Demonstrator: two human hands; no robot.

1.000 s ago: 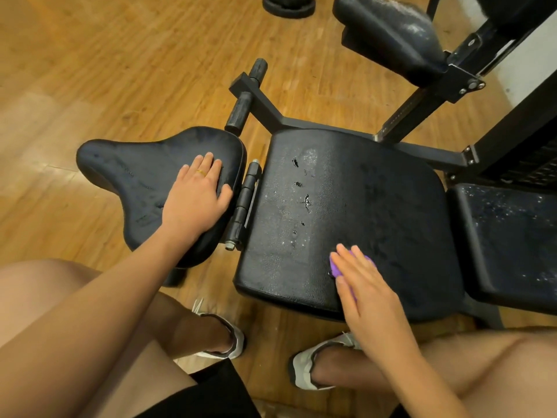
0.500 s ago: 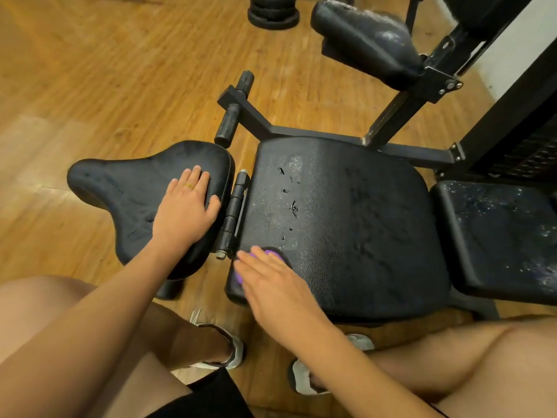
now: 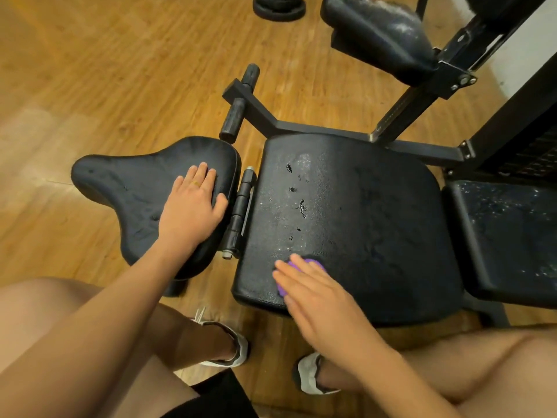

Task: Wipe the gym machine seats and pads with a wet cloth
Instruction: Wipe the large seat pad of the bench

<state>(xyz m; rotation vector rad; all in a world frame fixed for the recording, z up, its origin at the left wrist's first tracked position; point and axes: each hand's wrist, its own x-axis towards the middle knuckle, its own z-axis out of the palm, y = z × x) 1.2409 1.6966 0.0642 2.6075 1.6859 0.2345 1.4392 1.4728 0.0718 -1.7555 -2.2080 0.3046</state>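
The person wears a gold ring (image 3: 195,183) on the left hand (image 3: 193,206), black shorts (image 3: 217,396), and white shoes (image 3: 309,375) with dark edges. Arms are bare

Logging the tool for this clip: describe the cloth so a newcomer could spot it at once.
Start at the big black seat in mid-frame. At its near left corner the right hand presses flat on the cloth. The cloth is the only purple thing in view, peeking out past the hand's edge.

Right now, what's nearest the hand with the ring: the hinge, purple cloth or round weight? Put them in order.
From the left hand:
1. Hinge, just right of it.
2. Purple cloth, under the right hand on the seat.
3. Round weight, far away on the floor.
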